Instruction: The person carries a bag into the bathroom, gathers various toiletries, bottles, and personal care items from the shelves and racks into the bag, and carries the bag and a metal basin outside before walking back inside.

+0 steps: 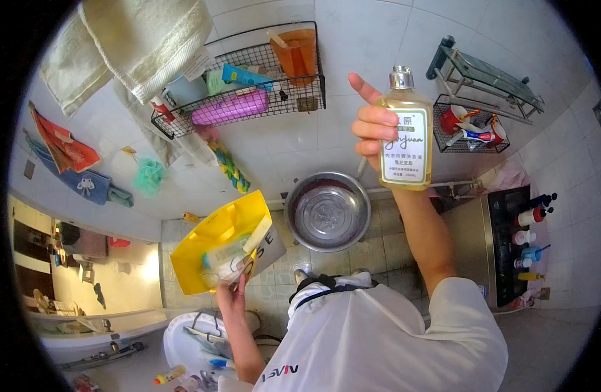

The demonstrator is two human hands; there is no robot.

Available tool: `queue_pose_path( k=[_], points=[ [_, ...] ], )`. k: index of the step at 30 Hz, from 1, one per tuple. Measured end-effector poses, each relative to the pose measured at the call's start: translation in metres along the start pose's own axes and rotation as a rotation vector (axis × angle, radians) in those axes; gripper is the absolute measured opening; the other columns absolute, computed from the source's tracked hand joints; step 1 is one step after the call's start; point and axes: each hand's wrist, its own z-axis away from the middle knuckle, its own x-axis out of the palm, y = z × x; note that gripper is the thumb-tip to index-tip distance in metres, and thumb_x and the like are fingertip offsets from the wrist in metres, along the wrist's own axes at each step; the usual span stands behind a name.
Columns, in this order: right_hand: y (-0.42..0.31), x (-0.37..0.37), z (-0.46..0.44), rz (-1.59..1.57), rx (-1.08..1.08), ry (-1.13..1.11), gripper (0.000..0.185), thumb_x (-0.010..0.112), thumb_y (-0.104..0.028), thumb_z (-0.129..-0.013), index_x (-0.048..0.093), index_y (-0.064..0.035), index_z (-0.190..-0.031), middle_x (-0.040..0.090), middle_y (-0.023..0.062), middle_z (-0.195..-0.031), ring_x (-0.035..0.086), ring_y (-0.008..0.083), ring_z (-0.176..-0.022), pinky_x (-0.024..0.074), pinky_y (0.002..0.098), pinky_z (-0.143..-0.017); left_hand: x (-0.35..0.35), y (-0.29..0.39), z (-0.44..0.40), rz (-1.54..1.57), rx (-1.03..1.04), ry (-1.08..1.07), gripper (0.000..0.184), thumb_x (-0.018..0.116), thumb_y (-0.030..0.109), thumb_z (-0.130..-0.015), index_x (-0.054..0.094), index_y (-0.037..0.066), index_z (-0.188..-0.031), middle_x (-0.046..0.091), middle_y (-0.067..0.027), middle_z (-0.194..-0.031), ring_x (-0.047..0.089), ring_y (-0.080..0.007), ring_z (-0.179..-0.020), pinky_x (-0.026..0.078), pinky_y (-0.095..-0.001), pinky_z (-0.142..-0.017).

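On the right, the laundry-liquid bottle bore a label with 原 after a partly covered character, a script name ending in "Juan", and beneath it 内衣内裤洗衣液; its smallest lines were unclear. To the left, the yellow-and-white bag showed "SE". Nearer, lettering on the white shirt included S, I and N.

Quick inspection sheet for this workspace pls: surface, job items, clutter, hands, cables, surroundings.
Surface: tiled floor; metal basin over it, support unclear.
Job items: labelled bottle of yellowish liquid, cap on; yellow bag, containers inside.
Clutter: purple item and blue tube in the wall basket.
Hands: right hand holds the labelled bottle raised, one finger extended; left hand holds the yellow bag's edge.
Cables: none clearly identifiable.
Surroundings: tiled wall, hanging towel.
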Motion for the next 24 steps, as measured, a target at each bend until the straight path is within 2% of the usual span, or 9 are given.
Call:
queue_pose_path(
  k=[6, 8, 13, 16, 17, 19, 20, 22, 24],
  points=[
    [-0.002, -0.011, 0.004, 0.067, -0.021, 0.072, 0.068, 0.055, -0.035, -0.087, 0.023, -0.0023, -0.137, 0.053, 0.0092, -0.089, 0.05, 0.0195, -0.08, 0.0458, 0.0448, -0.085, -0.014, 0.001, -0.013, 0.041, -0.061, -0.018, 0.036, 0.048, 0.009, -0.085, 0.044, 0.0, -0.12, 0.049, -0.0167, -0.118, 0.055, -0.0297, -0.101, 0.055, -0.0389, -0.08],
    [0.003, 0.004, 0.007, 0.365, -0.176, 0.343, 0.061, 0.042, -0.038, -0.094, 0.024, 0.0016, -0.136, 0.052, 0.011, -0.09, 0.052, 0.0183, -0.08, 0.0462, 0.0395, -0.076, -0.016, 0.001, -0.012, 0.088, -0.05, 0.033, 0.036, 0.048, 0.01, -0.086, 0.044, 0.0, -0.12, 0.049, -0.0178, -0.118, 0.054, -0.031, -0.102, 0.054, -0.0401, -0.082],
    [-0.08, 0.021, 0.053, 1.141, -0.443, 0.87, 0.041, 0.044, -0.024, -0.094, 0.041, 0.003, -0.124, 0.055, 0.0123, -0.11, 0.056, 0.0208, -0.099, 0.0463, 0.0372, -0.09, -0.017, -0.004, -0.011, 0.12, -0.021, 0.063, 0.035, 0.045, 0.014, -0.089, 0.043, -0.003, -0.12, 0.046, -0.0214, -0.118, 0.05, -0.0349, -0.105, 0.05, -0.043, -0.087],
    [-0.161, 0.062, 0.084, 1.275, -0.721, 0.848, 0.024, 0.042, -0.013, -0.095, 0.049, 0.0028, -0.111, 0.056, 0.0123, -0.108, 0.057, 0.0204, -0.099, 0.0466, 0.0355, -0.09, -0.031, -0.007, -0.018, 0.171, -0.006, 0.022, 0.037, 0.047, 0.011, -0.085, 0.043, -0.004, -0.12, 0.047, -0.0208, -0.117, 0.051, -0.0345, -0.104, 0.051, -0.0424, -0.088],
    [-0.178, 0.088, 0.086, 1.398, -0.791, 0.819, 0.022, 0.049, -0.017, -0.093, 0.053, -0.0005, -0.107, 0.059, 0.011, -0.103, 0.058, 0.0199, -0.097, 0.0479, 0.0355, -0.088, -0.023, -0.009, -0.009, 0.141, 0.004, 0.016, 0.039, 0.05, 0.01, -0.082, 0.044, -0.003, -0.119, 0.049, -0.0185, -0.116, 0.051, -0.0325, -0.104, 0.05, -0.0413, -0.088],
    [-0.215, 0.121, 0.078, 1.562, -0.995, 0.872, 0.031, 0.05, -0.024, -0.093, 0.052, 0.0026, -0.109, 0.059, 0.0111, -0.106, 0.059, 0.0186, -0.093, 0.049, 0.032, -0.082, -0.019, -0.015, -0.004, 0.1, 0.055, -0.001, 0.039, 0.051, 0.01, -0.082, 0.044, -0.003, -0.118, 0.049, -0.0177, -0.116, 0.051, -0.0319, -0.104, 0.051, -0.041, -0.088],
    [-0.241, 0.126, 0.078, 1.564, -0.996, 0.869, 0.031, 0.05, -0.024, -0.093, 0.052, 0.0026, -0.109, 0.059, 0.0111, -0.106, 0.059, 0.0186, -0.093, 0.049, 0.032, -0.082, -0.017, -0.017, -0.003, 0.056, 0.112, -0.011, 0.04, 0.052, 0.01, -0.081, 0.045, -0.003, -0.118, 0.05, -0.0169, -0.116, 0.051, -0.0313, -0.105, 0.051, -0.0407, -0.087],
    [-0.29, 0.13, 0.081, 2.216, -1.018, 1.106, 0.044, 0.055, -0.031, -0.09, 0.051, 0.0051, -0.114, 0.059, 0.011, -0.106, 0.059, 0.0163, -0.088, 0.0475, 0.0279, -0.078, -0.016, -0.017, -0.008, 0.054, 0.096, 0.054, 0.037, 0.051, 0.009, -0.081, 0.047, -0.003, -0.117, 0.051, -0.017, -0.116, 0.053, -0.0317, -0.104, 0.053, -0.0402, -0.085],
    [-0.316, 0.121, 0.086, 2.236, -0.878, 1.167, 0.048, 0.057, -0.033, -0.089, 0.05, 0.0057, -0.116, 0.058, 0.0108, -0.106, 0.058, 0.0156, -0.088, 0.0465, 0.0269, -0.078, -0.025, -0.021, -0.012, 0.052, 0.15, 0.063, 0.036, 0.049, 0.01, -0.083, 0.048, -0.003, -0.116, 0.053, -0.0179, -0.114, 0.055, -0.0327, -0.1, 0.054, -0.0388, -0.082]
  ],
)
